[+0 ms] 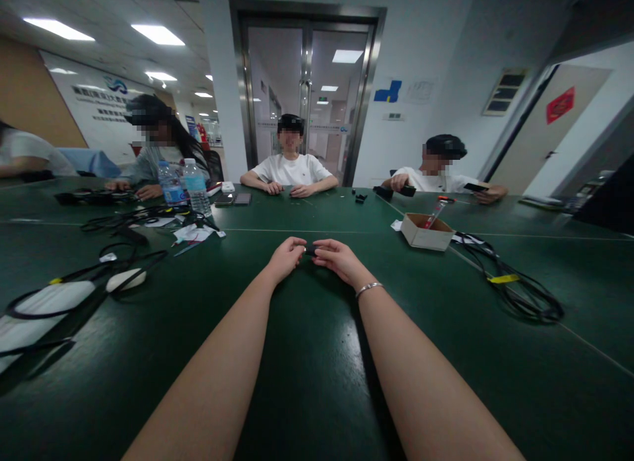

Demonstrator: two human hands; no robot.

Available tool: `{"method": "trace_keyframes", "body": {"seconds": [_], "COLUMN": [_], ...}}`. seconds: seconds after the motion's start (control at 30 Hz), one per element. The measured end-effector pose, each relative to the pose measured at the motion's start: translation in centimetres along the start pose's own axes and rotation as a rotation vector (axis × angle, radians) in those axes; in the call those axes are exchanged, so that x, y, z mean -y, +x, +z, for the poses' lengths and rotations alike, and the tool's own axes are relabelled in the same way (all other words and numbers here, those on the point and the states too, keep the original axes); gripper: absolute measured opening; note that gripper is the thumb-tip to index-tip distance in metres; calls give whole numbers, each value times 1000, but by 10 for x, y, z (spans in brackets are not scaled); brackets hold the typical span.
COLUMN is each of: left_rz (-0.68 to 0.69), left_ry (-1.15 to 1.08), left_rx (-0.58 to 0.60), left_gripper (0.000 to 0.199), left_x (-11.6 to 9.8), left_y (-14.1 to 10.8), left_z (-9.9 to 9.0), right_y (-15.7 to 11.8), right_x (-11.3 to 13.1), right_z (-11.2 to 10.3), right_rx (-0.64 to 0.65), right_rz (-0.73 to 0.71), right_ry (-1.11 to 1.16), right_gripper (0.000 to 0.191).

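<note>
Green tabletop (pixel 304 342) is seen beneath the left hand (pixel 287 257), by which a small black object (pixel 310 250) is pinched, its other end gripped by the right hand (pixel 341 257); fingertip handling is apparently under way, steadiness likely required next.

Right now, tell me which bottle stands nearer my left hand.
The right bottle as pictured, with a pale blue band; the left bottle stands farther from your left hand.
</note>
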State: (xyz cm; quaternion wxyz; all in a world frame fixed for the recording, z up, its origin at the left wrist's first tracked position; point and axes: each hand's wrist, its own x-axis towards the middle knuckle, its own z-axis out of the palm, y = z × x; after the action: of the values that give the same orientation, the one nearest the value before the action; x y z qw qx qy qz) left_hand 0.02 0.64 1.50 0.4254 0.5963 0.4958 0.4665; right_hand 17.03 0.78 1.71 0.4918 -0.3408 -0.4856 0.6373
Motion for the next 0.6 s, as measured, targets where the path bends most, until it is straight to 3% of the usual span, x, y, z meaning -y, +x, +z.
{"method": "trace_keyframes", "body": {"seconds": [0.6], "left_rz": [-6], "left_ry": [5], "left_rx": [9], "left_gripper": [23], "left_x": [1], "left_y": [-1], "left_z": [0], "right_y": [2], "right_x": [-1], "right_z": [-1], "right_rx": [5], "right_rz": [4], "right_ry": [5], "right_gripper": [21]}}
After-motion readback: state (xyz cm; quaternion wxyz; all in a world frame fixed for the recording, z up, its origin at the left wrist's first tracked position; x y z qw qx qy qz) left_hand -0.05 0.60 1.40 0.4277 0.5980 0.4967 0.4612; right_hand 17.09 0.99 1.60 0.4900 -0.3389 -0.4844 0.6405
